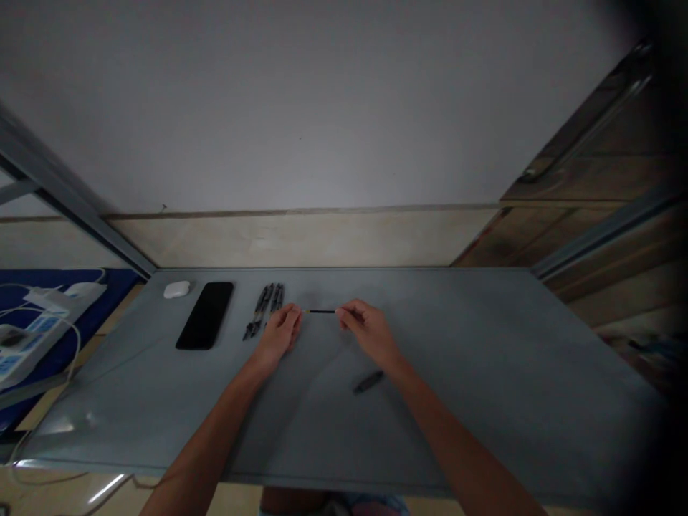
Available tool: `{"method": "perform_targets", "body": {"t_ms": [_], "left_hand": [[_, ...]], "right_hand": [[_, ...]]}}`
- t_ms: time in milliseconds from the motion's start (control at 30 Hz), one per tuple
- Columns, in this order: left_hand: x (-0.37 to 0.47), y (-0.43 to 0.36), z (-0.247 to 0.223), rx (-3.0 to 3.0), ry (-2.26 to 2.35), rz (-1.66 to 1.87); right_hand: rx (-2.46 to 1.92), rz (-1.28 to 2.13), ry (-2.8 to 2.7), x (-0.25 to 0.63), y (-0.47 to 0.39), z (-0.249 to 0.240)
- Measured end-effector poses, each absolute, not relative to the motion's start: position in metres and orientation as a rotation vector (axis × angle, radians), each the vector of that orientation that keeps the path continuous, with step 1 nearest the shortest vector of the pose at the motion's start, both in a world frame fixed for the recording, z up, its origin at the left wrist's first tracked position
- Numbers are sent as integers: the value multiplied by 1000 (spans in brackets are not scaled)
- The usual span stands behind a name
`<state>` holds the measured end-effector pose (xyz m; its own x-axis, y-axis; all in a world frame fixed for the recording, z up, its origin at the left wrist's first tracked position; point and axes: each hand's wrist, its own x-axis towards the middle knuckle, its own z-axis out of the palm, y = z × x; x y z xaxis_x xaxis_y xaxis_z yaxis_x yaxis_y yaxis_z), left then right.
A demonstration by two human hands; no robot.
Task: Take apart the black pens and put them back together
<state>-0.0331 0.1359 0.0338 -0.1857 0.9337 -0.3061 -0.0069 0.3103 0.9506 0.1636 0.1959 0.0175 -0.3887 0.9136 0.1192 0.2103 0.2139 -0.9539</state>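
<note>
Between my two hands a thin dark pen refill is stretched level above the table. My left hand pinches its yellowish tip end, and my right hand pinches the other end. Below my right wrist lies a dark pen barrel, set at a slant on the table. Several dark pens lie side by side just beyond my left hand, their lower ends partly covered by it.
On the grey table, a black phone and a white earbud case lie to the left. A white power strip with cables sits past the left edge. A wall closes off the back, and metal posts stand at the sides.
</note>
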Motion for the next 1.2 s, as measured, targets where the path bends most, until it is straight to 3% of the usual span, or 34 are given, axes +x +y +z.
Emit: {"method": "perform_targets", "body": {"t_ms": [633, 1200], "left_hand": [[-34, 136, 30, 1240, 1492, 1055], [-29, 136, 24, 1100, 1402, 1003]], "right_hand": [[-1062, 1250, -1685, 162, 198, 18], [-1178, 1163, -1757, 165, 197, 18]]}}
